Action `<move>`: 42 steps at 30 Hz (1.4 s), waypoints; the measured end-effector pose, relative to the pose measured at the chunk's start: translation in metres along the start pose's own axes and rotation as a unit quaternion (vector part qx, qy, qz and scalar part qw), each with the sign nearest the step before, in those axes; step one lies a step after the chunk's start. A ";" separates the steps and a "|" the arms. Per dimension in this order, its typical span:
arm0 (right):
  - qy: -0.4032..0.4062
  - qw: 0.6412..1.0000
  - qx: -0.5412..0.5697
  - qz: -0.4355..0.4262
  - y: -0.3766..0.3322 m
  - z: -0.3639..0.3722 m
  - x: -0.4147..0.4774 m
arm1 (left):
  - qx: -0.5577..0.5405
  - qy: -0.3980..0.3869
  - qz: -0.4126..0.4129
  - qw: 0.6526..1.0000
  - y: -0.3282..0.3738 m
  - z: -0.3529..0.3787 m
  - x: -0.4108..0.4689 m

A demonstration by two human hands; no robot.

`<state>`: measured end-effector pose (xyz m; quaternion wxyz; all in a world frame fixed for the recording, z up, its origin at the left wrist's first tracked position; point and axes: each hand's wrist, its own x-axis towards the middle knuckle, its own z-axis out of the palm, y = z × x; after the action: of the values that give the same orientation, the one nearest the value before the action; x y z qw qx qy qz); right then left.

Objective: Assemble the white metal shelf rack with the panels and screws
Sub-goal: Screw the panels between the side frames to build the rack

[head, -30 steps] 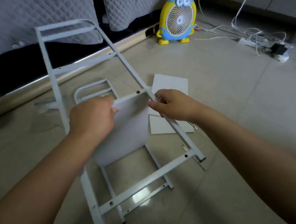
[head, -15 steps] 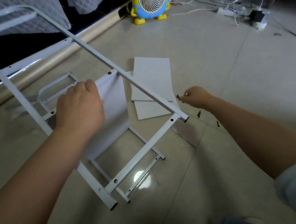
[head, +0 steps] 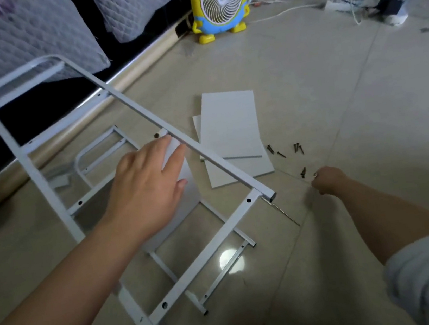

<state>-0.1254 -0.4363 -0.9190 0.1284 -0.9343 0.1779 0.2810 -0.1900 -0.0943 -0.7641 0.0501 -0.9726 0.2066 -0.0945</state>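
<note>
A white ladder-like side frame [head: 130, 108] is tilted up over a second side frame [head: 223, 270] that lies on the tiled floor. Between them stands a white panel [head: 189, 197]. My left hand [head: 143, 190] holds that panel at its top edge, fingers over the back and thumb on the face. To the right, my right hand [head: 327, 180] is low over the floor with curled fingers that pinch a small dark screw, mostly hidden. Several loose screws [head: 299, 148] lie just beyond it. Two spare white panels [head: 230, 122] are stacked flat on the floor.
A thin metal tool [head: 287, 214] lies on the floor by the upper frame's near foot. A yellow fan [head: 219, 0] stands at the back. A power strip with cables [head: 337, 4] is at the back right. Quilted cloth [head: 14, 38] hangs at the back left.
My right hand left the frame rail, reached to the loose screws on the floor and drew back a little towards me. My left hand stayed on the panel.
</note>
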 end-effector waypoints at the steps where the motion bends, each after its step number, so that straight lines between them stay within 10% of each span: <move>1: 0.002 1.000 0.008 0.011 0.003 0.002 0.004 | -0.004 0.006 -0.001 1.000 0.001 -0.002 0.002; 9: 0.060 0.998 0.021 0.007 0.019 0.009 0.016 | -0.196 0.082 0.075 0.974 0.039 -0.016 0.062; 17: 0.079 0.989 0.085 0.088 0.056 0.035 0.037 | -0.161 -0.238 0.058 0.956 0.073 -0.017 0.094; 23: 0.084 0.993 0.056 0.055 0.048 0.046 0.041 | -0.121 -0.317 0.010 0.941 0.076 -0.013 0.104; 42: 0.107 0.960 0.258 -0.022 -0.045 -0.050 0.013 | -0.224 0.016 -0.030 0.974 0.077 -0.009 0.075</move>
<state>-0.0730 -0.4166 -0.8797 0.3518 -0.8977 0.2364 0.1205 -0.1545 -0.1960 -0.7538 -0.1755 -0.9631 0.1944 -0.0625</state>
